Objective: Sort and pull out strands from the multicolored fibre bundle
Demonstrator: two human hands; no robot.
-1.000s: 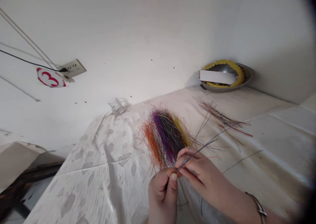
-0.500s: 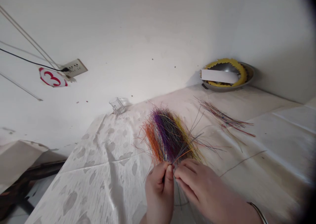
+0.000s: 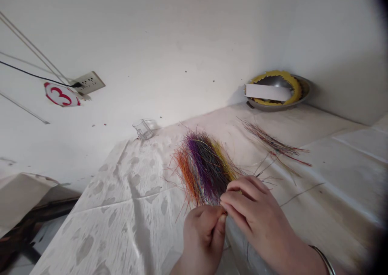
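A thick bundle of thin coloured strands (image 3: 203, 166), orange, purple, dark and yellow, lies on the pale patterned tablecloth (image 3: 127, 210). My left hand (image 3: 203, 238) is closed in a pinch at the bundle's near end, thumb against fingers. My right hand (image 3: 257, 220) meets it fingertip to fingertip, its fingers curled and pinching strands at the bundle's near right side. A few loose strands fan out to the right from under my right hand. A bangle sits on my right wrist.
A smaller loose pile of reddish strands (image 3: 274, 145) lies to the right. A metal bowl (image 3: 298, 99) with a yellow ring and a white card stands at the back right. A small clear cup (image 3: 143, 129) rests by the wall. A socket (image 3: 89, 82) and a "3" sign (image 3: 61, 95) hang on the wall.
The few strands that my right hand held pointing up and to the right are now down at the bundle. Both hands have shifted slightly right and stay pinched together.
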